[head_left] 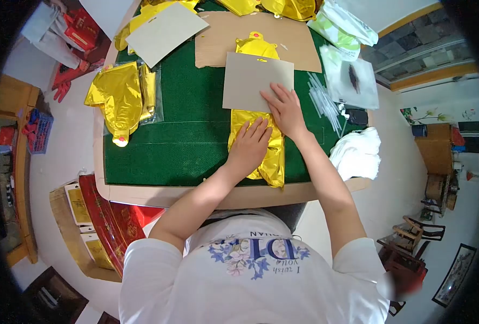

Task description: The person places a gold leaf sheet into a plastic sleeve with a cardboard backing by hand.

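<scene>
A flat, uninflated gold foil balloon lies lengthwise in front of me on the green tabletop. Across its middle rests a grey cardboard sheet with a small slot near the top edge, hiding that part of the foil. My left hand is spread flat on the foil just below the card. On the card's lower right corner lies my right hand, fingers extended. Above the card, the balloon's rounded end with a red dot shows over a brown cardboard piece.
More gold foil lies at the left with clear bags. Another grey card sits at the back left. On the right are clear straws, plastic bags and a white cloth. A box stands below left.
</scene>
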`<state>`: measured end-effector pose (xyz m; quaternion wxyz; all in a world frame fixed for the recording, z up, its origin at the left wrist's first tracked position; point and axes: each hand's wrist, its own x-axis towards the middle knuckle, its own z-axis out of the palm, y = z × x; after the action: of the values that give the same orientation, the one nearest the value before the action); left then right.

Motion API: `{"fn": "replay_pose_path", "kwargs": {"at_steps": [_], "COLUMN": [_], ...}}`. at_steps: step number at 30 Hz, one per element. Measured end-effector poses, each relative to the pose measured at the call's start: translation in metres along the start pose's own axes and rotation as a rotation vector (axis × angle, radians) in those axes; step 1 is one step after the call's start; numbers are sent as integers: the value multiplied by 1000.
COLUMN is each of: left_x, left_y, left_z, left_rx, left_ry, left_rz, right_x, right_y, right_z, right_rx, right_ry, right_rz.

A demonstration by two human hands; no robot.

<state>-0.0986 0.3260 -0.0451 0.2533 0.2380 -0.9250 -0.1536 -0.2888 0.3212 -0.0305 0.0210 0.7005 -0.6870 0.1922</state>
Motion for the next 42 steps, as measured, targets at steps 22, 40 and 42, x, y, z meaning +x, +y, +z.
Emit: {"fn": "replay_pose_path", "kwargs": {"at_steps": [22, 40, 42], "left_x": [21, 5, 8], "left_y": [-68, -86, -84], "left_z": [-32, -57, -58], "left_rx": [80, -76, -85], "left_ry": [82, -14, 5], "left_rz": [-90, 4, 5], "right_x": [-1, -12, -11], "right_y": [-5, -7, -7], "right_z": [-4, -1, 0], "right_rx": [-18, -9, 6], "right_ry": [-8, 10, 19], "right_rz": [28, 31, 30]}}
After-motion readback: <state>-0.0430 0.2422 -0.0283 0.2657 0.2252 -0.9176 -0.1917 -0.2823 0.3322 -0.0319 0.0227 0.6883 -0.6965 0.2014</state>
